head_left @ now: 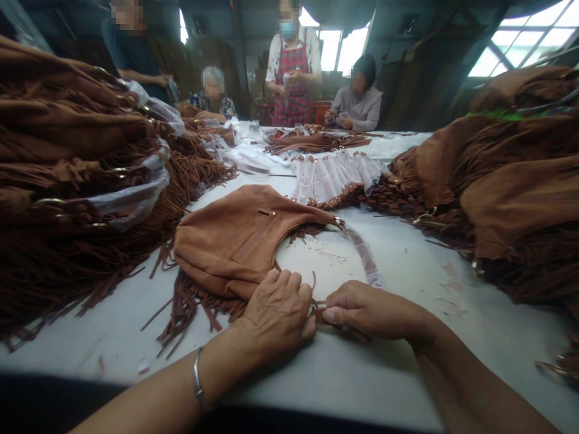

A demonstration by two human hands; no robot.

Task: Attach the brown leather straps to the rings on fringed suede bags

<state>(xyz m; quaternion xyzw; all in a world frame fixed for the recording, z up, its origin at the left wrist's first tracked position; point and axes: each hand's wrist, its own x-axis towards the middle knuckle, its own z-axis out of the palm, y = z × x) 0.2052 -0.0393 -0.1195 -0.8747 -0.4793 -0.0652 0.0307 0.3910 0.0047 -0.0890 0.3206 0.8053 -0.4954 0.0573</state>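
A brown fringed handbag [226,232] lies on its side on the white table, its zip pocket facing up and its fringe spread toward me. My left hand [280,304] is closed over the near end of the bag, by a metal ring. Close beside it, my right hand [366,310] pinches the brown end of the bag's strap between thumb and fingers. The plastic-wrapped strap [364,253] curves from the far metal ring round to my right hand. My fingers partly hide the near ring and strap end.
Fringed bags are piled high at left [81,150] and at right [511,175]. Behind the handbag lies a row of plastic-wrapped straps [339,175], with loose brown straps [316,141] farther back. Several people are at the far side; one wears a checked apron [293,84].
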